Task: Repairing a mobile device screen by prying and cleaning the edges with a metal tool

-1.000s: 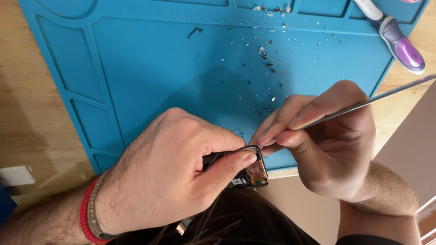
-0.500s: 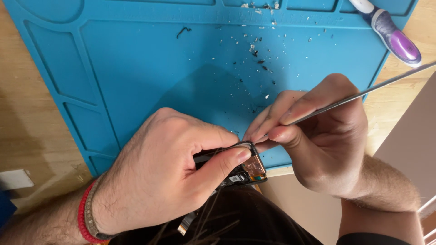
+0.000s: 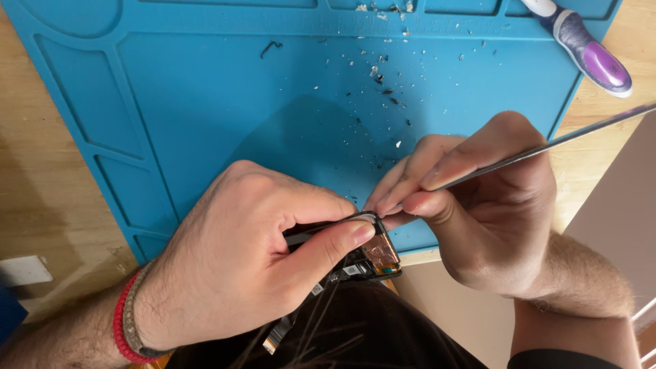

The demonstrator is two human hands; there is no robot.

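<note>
My left hand grips a small opened electronic device, a dark frame with a copper-coloured patch, held at the near edge of a blue work mat. My thumb lies across its top. My right hand pinches a long thin metal tool whose tip meets the device's upper edge beside my left thumb. The tool's shaft runs up and to the right, out of the picture. Most of the device is hidden under my left hand.
Small bits of debris lie scattered on the mat's upper middle. A purple and grey handled tool rests at the top right corner. The mat sits on a wooden table. A white piece lies at the left. Dark fabric is below.
Both hands and the device have stayed together in the same grip. The view has shifted slightly, so the mat's debris and the purple tool sit higher in the picture.
</note>
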